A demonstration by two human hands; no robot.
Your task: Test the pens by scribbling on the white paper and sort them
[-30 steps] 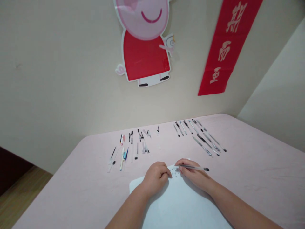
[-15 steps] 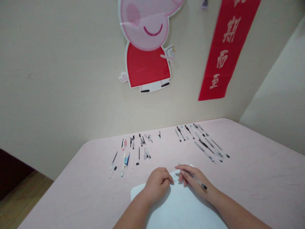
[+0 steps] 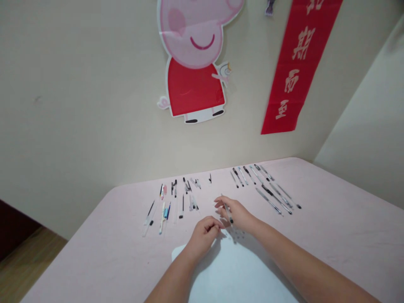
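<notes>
Right grip (image 3: 237,215) holds pen (image 3: 227,210) near edge of paper (image 3: 240,271).

A cartoon cutout (image 3: 195,90) and red banner (image 3: 295,69) suggest a home

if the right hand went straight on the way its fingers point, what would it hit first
Probably the nearer cluster of clear and black pen parts, left of the right hand; its height is unclear, so it might pass over them.

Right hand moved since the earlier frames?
Yes: the right hand has moved forward and left, closer to the lone dark pen piece lying near the table's far edge.
</notes>
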